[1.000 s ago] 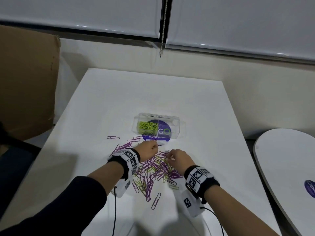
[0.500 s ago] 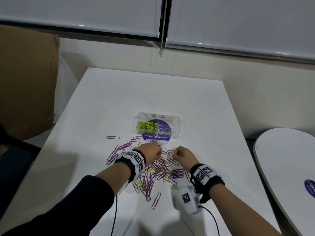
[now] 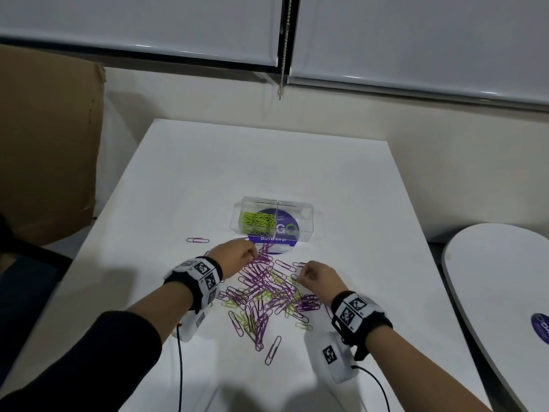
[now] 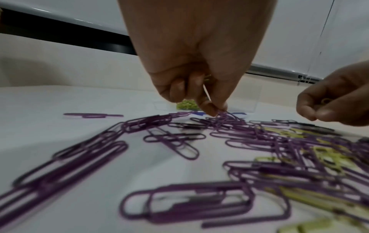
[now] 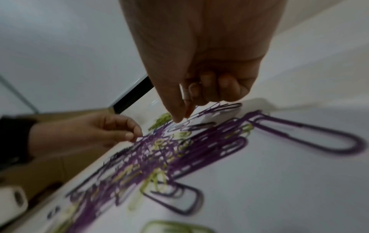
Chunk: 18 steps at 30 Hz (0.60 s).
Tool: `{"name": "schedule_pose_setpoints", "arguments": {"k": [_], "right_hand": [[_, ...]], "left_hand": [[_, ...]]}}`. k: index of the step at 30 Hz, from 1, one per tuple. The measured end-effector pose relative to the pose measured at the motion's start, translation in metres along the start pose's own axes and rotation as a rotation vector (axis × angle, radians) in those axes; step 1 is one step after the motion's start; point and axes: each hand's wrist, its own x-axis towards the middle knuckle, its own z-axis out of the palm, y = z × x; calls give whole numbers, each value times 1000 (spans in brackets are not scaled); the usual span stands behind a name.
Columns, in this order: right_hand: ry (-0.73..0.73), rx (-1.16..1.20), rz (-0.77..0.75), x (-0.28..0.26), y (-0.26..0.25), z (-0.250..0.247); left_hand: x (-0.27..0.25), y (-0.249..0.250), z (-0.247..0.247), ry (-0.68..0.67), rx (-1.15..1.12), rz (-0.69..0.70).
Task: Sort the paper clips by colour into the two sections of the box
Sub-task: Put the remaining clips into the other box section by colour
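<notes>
Head view: left hand [image 3: 237,255] pinching purple wire paper clips [image 4: 221,117] at fingertips; right hand [image 3: 319,276] curled, contents unclear; clear plastic two-section box [image 3: 303,230] just beyond fingers, green clips [image 3: 258,220] filling left section.

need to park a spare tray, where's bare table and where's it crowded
Bare: the table beyond the clear box, and its right side past the right hand. Crowded: the paper clips between both hands, up to the box front.

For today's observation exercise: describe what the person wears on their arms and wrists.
Each wrist carries a black band with white square-code tags: left wristband, right wristband. A white camera unit bearing another code tag hangs under the right wrist, trailing a thin black cable. A dark sleeve covers the left forearm; the right forearm is bare.
</notes>
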Motion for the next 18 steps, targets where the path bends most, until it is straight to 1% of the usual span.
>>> {"name": "schedule_pose_setpoints", "arguments": {"k": [2,5,8,10,14,18], "right_hand": [[-4,-156,-21,0,-3,3],[7,-263,4,0,-3,4],[42,-254,46,1,-1,0],[50,-255,35,1,-1,-3],[15,-365,-52,-1,-5,3],[3,-448,-66,2,-10,7]], "left_hand": [[-3,-1,-2,34,89,-9],[-5,8,0,55,184,80],[-1,27,8,-27,269,195],[3,39,13,-83,348,229],[11,47,19,-128,409,207],[14,46,16,-134,393,191]]}}
